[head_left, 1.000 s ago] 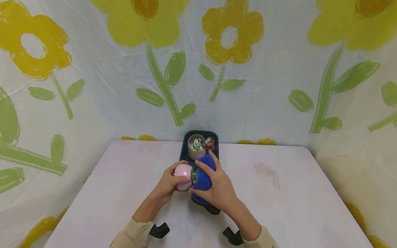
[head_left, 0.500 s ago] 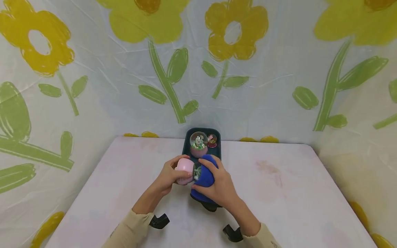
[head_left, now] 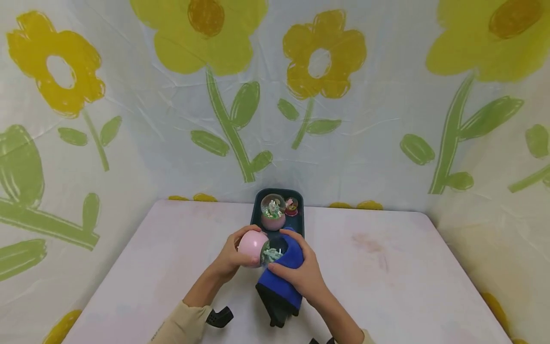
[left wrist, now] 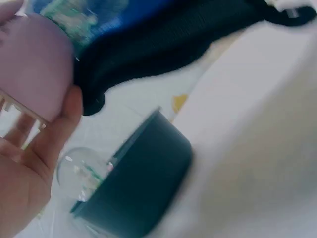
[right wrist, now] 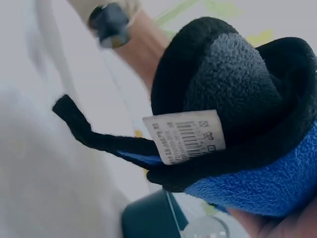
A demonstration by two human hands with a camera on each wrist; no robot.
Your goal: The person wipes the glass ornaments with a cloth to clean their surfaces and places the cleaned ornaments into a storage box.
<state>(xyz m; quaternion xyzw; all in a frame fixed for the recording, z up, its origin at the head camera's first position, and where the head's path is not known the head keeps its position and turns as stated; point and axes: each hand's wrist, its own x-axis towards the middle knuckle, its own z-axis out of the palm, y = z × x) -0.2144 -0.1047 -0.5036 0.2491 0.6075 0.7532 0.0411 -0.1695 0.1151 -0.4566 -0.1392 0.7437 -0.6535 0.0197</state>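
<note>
My left hand [head_left: 227, 260] grips a snow globe by its shiny pink base [head_left: 251, 247], the globe tipped sideways so its glass dome [head_left: 272, 251] faces right. A pale green figure shows through the glass. In my right hand [head_left: 302, 274] is a blue cloth with black edging [head_left: 281, 289], pinched between thumb and fingers and wrapped around the far side of the dome. Its dark lower end hangs down. Grey lining and a white printed label [right wrist: 188, 136] show on the cloth in the right wrist view. Both hands are held above the table.
Behind the hands, a dark green tray [head_left: 299, 224] stands near the table's back edge. In it are a larger snow globe with a pink base [head_left: 273, 212] and a small red-based one [head_left: 291, 206]. A flower-printed curtain [head_left: 369, 143] surrounds the table [head_left: 386, 277].
The cloth has shifted and its dark end now hangs lower toward me. More of the glass dome is uncovered. The left hand still holds the pink base, now turned slightly.
</note>
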